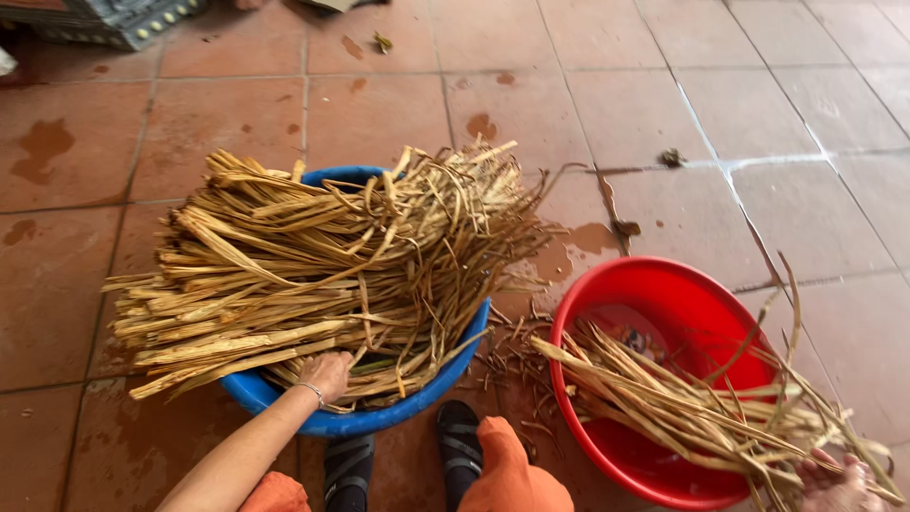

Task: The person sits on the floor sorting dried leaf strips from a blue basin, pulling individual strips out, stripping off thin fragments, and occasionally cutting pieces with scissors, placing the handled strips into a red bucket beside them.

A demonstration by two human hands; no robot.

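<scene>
Nearest the lens: two orange-clad knees (507,469) and two black sandals (460,441). Two basins on the red tile floor (664,104): one blue basin (379,420), heaped with a big pile of dried plant strips (313,265); one red basin (682,303) just right of it, a smaller bundle of strips (692,408) laid across. Left hand (327,373), one bracelet at the wrist, fingers curled into the pile. Right hand (839,485) at the corner, clenched around the bundle's end. No labels or signs visible.

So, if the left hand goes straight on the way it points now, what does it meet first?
Probably the dry stalks heaped across the blue basin; the left hand already rests at their near edge, pointing up into the heap.
</scene>
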